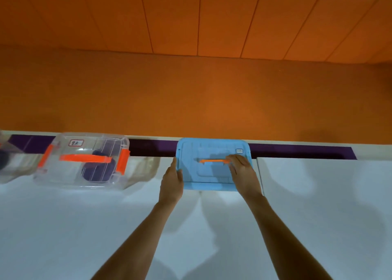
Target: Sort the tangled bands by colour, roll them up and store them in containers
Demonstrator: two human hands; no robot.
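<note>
While both arms are stretched forward over the white tabletop (318,216), a blue box (210,186) is held at the far edge, close to the orange wall (191,88). The left hand (171,180) is placed on the left side of this box, with the thumb laid over the rim of the lid (212,148) and the fingers down the side, so the box is gripped there. The right hand (241,171) is laid on top of the lid at its right part, and its fingers reach the right end of the small orange handle (212,161). Whether that handle is pinched or only touched cannot be told. A small white label (239,150) is seen at the far right corner of the lid.

Well apart to the left, a clear box (70,173) is standing on the same tabletop, closed with two orange latches (123,162) and crossed by a long orange grip (84,158). A dark blue roll (97,171) is seen inside it, in the right half, but its details are blurred. A label with a red frame (76,143) is stuck on its lid. A second clear container (8,167) is cut off at the left border. A purple strip (297,150) runs along the wall behind the boxes.
</note>
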